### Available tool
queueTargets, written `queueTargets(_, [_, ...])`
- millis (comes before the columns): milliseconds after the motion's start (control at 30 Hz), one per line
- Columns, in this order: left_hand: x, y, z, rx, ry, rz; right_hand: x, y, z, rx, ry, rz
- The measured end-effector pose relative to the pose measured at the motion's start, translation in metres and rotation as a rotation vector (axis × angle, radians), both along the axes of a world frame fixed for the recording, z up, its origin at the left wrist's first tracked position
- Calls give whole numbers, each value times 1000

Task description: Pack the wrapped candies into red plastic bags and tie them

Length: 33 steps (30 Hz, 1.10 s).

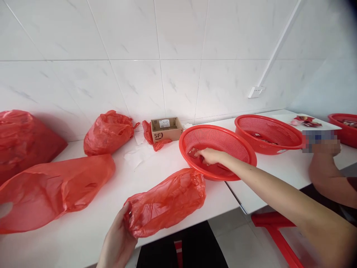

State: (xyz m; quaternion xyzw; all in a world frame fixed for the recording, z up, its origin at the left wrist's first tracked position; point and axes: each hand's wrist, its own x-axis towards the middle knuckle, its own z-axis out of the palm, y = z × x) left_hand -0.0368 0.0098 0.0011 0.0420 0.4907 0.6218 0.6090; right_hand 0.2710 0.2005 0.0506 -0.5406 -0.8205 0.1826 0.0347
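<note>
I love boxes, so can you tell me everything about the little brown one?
The box is brown, looks like cardboard, and sits upright, open at the top, on the white table near the tiled wall. Dark "SF" letters mark its front, and a white label shows inside. Crumpled red plastic lies against its left and front. Nobody touches it.

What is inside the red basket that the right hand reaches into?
In the basket, the right hand touches a red packet; more red pieces lie near the forearm. The hand, forearm and near rim hide part of the bottom.
</note>
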Motion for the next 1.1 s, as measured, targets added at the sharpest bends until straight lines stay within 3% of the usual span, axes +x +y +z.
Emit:
queueTargets(100, [3, 0, 2, -20, -27, 52, -10, -16, 23, -29, 291, 20])
queueTargets(200, [10, 3, 3, -27, -56, 50, -38, -52, 23, -273, 724, 207])
queueTargets(267, [14, 5, 3, -28, -67, 19, -59, -75, 7, -409, 641, 304])
queueTargets(400, [14, 2, 4, -14, -74, 34, -77, -91, -21, -208, 311, 197])
queueTargets(533, [9, -2, 6, 15, -59, 40, -60, -64, -2, -256, 481, 210])
queueTargets(600, [9, -2, 7, 19, -54, 38, -43, -36, 12, -198, 517, 115])
queueTargets(700, [11, -3, 7, 33, -52, 26, -14, 8, 19, -20, 205, -111])
queueTargets(867, [13, -8, 12, 43, -18, 18, 17, 49, -11, -115, -100, -213])
queueTargets(967, [12, -11, 15, 39, 12, -20, 12, 54, -31, -127, -162, -183])
queueTargets(1100, [11, -11, 13, 27, 24, -6, -5, 54, -45, -75, -149, -51])
